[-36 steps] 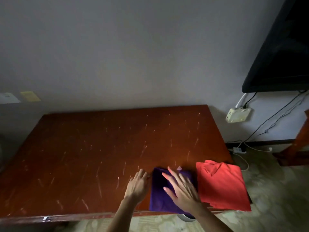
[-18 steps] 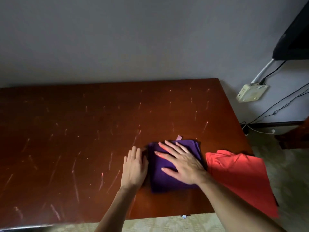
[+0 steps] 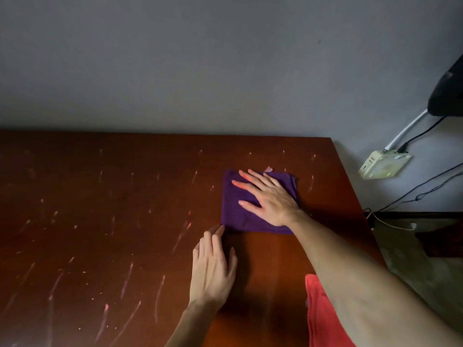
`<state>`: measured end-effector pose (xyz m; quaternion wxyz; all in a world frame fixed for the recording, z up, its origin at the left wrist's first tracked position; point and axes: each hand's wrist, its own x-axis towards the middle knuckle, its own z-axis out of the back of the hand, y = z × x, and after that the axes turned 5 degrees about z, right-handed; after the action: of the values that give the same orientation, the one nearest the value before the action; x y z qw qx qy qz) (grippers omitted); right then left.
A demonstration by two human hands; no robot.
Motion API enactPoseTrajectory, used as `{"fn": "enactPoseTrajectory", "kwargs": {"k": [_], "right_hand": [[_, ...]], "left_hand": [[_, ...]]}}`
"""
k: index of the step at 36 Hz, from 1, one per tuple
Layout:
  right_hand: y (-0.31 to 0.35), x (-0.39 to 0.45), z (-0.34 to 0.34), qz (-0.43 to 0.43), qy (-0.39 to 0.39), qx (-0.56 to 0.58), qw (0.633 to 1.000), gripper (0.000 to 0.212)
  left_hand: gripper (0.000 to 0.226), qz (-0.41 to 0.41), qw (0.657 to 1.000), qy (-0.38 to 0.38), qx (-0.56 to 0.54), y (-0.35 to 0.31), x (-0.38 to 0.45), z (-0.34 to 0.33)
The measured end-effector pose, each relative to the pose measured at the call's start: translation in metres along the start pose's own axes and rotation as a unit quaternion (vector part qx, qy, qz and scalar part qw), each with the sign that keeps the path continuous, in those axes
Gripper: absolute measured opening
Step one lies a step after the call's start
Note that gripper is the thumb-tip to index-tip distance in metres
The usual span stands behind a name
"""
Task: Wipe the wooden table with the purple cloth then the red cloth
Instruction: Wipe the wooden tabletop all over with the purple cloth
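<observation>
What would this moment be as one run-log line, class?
step: purple wipe | right hand flat on purple cloth | left hand flat on table | red cloth waiting at near edge

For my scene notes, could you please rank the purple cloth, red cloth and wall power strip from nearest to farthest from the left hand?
1. Folded purple cloth, at the left hand's fingertips.
2. Red cloth, right, near edge.
3. Cream power strip, on the far right wall.

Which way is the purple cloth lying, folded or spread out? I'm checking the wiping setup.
Folded. The purple cloth forms a compact square with layered edges at its far right corner, under the flat right hand.
</observation>
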<state>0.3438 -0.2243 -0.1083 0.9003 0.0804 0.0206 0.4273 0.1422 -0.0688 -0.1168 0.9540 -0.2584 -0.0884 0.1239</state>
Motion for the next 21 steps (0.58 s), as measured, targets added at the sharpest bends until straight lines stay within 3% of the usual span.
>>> {"fn": "enactPoseTrajectory", "kwargs": {"k": [6,12,21], "right_hand": [[-0.055,0.041,0.007,-0.023,-0.010,-0.006,1.000,0.068],[-0.099,0.083,0.012,-0.039,-0.003,0.001,0.999,0.070],[-0.098,0.080,0.014,-0.072,-0.004,-0.006,0.997,0.063]], "left_hand": [[0.050,-0.049,0.993,0.014,0.107,-0.002,-0.004,-0.009],[0.049,-0.047,0.992,0.015,0.117,0.000,-0.003,-0.011],[0.049,-0.061,0.988,-0.010,0.141,0.003,-0.001,-0.011]]}}
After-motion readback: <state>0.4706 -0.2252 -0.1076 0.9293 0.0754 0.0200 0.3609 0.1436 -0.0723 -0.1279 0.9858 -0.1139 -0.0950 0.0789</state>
